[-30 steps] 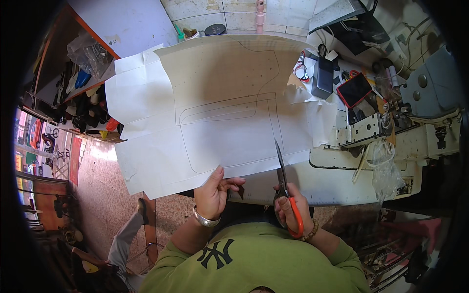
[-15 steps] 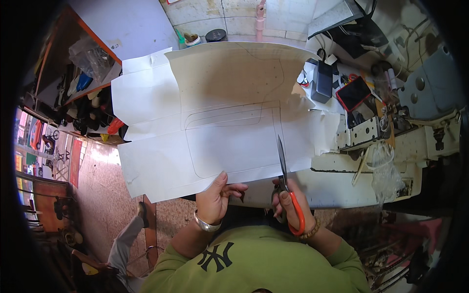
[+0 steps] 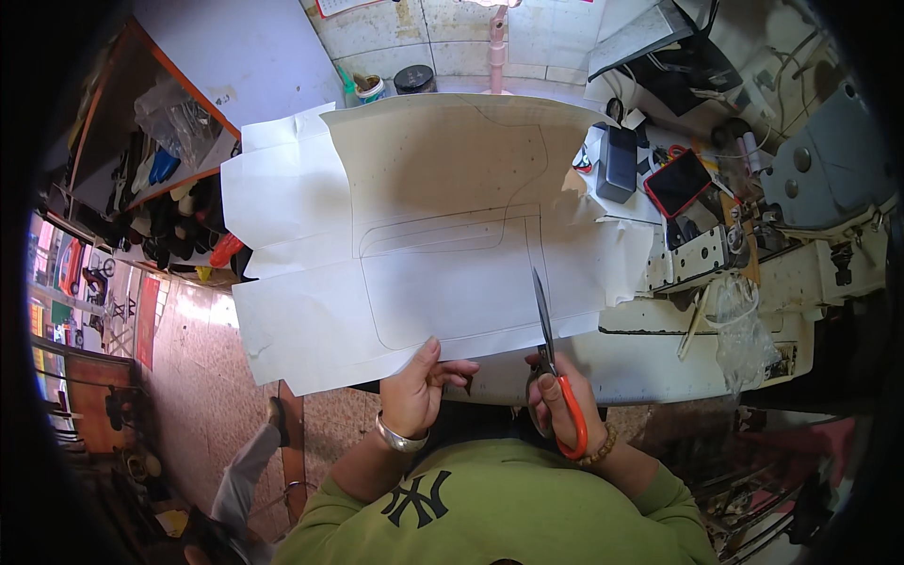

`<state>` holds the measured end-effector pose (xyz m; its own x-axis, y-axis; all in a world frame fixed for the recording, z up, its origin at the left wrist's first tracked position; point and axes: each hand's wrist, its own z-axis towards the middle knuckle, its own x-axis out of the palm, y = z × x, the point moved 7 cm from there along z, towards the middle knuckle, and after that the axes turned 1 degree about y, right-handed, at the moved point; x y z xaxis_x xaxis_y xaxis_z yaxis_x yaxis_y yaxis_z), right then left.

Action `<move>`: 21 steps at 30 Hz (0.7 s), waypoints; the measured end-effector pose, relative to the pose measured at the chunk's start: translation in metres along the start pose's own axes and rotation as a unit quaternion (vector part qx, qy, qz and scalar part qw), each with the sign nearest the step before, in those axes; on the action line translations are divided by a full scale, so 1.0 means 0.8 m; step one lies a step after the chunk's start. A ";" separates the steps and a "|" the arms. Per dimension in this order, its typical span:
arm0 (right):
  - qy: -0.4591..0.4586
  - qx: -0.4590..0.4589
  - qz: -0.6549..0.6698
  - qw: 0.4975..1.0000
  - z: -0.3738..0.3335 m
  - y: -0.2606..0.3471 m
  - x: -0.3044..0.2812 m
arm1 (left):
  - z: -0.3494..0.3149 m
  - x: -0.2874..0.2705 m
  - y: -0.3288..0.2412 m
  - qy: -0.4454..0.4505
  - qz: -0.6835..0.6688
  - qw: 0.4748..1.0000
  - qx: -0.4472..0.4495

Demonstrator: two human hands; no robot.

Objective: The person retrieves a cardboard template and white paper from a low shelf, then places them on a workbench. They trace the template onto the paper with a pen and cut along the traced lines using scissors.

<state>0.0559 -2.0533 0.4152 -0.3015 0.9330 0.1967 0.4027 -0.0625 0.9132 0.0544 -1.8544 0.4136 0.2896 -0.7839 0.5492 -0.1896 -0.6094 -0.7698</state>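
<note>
A large white paper sheet [image 3: 452, 292] with pencilled outlines lies spread before me, its near edge reaching over the front of the work surface. My left hand [image 3: 414, 386] pinches that near edge, thumb on top and fingers underneath. In my right hand [image 3: 570, 405] are scissors [image 3: 573, 414] with orange handles, gripped at the loops. Their dark blade points away from me and shows above the sheet, close to the drawn lines on its right side. Whether the other blade is under the paper is hidden.
A sewing machine [image 3: 819, 179] stands at the right, with a crumpled plastic bag [image 3: 744, 325] in front. Behind the sheet's right side are a red-edged phone [image 3: 678, 184] and a dark box [image 3: 617, 165]. Shelves of shoes [image 3: 179, 221] stand left; a person's leg [image 3: 247, 471] shows lower left.
The view has shifted slightly, with the far wall showing a little more. My hands, the scissors and the paper keep nearly the same places relative to each other.
</note>
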 end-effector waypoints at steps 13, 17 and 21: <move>-0.023 0.005 -0.004 1.000 -0.003 0.000 -0.002 | -0.001 -0.003 0.002 0.002 -0.005 1.000 -0.001; -0.028 0.024 0.021 0.999 -0.004 -0.005 -0.001 | 0.000 -0.010 0.006 -0.028 0.000 0.999 -0.024; 0.005 0.019 0.017 1.000 -0.003 -0.001 0.002 | 0.000 -0.003 -0.001 -0.003 0.004 1.000 -0.008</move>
<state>0.0528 -2.0530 0.4154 -0.2953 0.9269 0.2315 0.4447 -0.0811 0.8920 0.0538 -1.8523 0.4133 0.2945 -0.7882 0.5404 -0.2074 -0.6047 -0.7689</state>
